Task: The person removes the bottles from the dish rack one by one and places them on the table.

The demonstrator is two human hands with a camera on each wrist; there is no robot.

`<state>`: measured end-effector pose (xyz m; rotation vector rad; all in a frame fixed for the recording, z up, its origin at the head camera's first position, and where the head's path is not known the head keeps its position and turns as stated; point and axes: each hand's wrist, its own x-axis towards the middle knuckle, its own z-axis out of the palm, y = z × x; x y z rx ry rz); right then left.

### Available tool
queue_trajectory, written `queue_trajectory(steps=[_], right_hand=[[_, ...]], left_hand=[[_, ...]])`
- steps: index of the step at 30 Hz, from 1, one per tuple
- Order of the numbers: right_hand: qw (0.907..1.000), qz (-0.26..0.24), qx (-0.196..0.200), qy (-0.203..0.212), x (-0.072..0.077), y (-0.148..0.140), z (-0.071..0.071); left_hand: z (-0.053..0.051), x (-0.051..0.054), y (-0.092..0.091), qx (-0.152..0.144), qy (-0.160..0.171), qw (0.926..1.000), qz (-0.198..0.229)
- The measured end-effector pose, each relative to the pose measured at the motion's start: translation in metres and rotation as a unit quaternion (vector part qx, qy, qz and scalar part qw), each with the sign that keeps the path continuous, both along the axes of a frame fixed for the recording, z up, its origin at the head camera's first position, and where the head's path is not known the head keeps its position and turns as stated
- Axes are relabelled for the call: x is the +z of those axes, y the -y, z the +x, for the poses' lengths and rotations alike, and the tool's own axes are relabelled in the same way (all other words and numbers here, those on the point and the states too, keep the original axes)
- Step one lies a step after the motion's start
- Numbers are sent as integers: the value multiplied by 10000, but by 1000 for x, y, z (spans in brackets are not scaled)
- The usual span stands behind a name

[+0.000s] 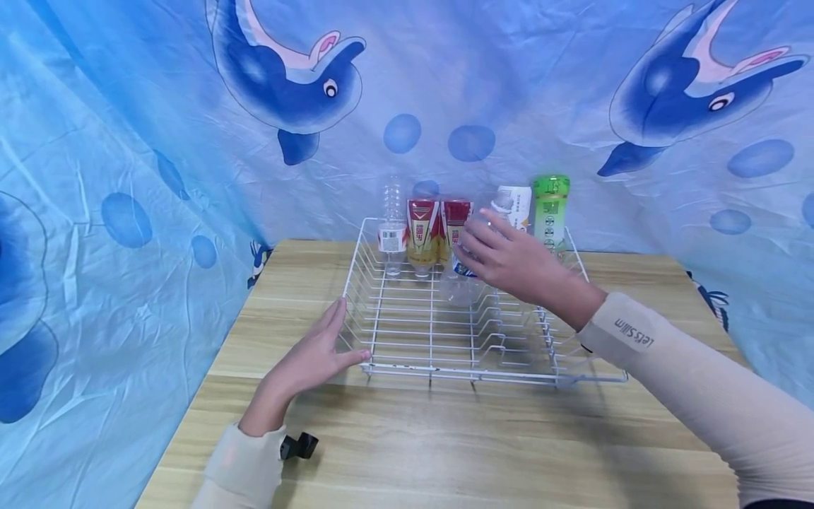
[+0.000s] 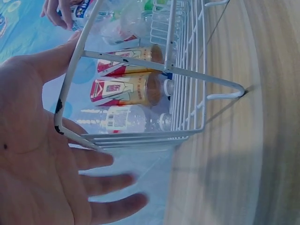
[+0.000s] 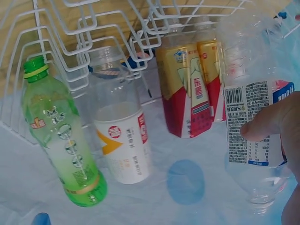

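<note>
A person's right hand (image 1: 511, 260) is gripping a clear plastic bottle (image 3: 244, 112) over the white wire rack (image 1: 407, 367), seemingly positioning it beside neck-down bottles (image 1: 420, 237); turning it over seems called for. The left hand (image 1: 318, 359), fingers spreading, is touching the rack's left side. Fingers are partly hiding the held bottle; wire contact is unclear.

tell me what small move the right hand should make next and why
Probably tip the clear bottle in the right hand neck-down over the rack: its narrow end points upward, while the green bottle and the red-and-gold bottle stand neck-down in the rack, so matching them seems sensible.
</note>
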<state>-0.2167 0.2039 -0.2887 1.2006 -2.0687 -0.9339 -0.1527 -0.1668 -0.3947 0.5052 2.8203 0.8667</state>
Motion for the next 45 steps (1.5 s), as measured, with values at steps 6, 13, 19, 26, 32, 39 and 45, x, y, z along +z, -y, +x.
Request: queue_trajectory(steps=[6,13,19,26,32,39,45], right_hand=[[9985,129,445,-275,-1,7,5],[9958,437,560,-579,-2,13,10],[9955,524,532,-586,-1,15,14],[9940,484,607,-768,1,16,15],[9930,278,825,-794,1,18,16],[9915,108,1001,-829,1,20,18],[9918,208,902,-885,3,20,21]], left_hand=[[-5,7,-11,-42,-523,9979,-375],[-15,22,-41,-404,-945,9934,-518],[-29,30,-75,-453,-832,9945,-449],[-50,38,-112,-511,-473,9971,319],[-64,37,-134,-560,-403,9910,1149],[-67,33,-145,-764,-501,9785,1850],[-63,34,-148,-526,-439,9853,1567]])
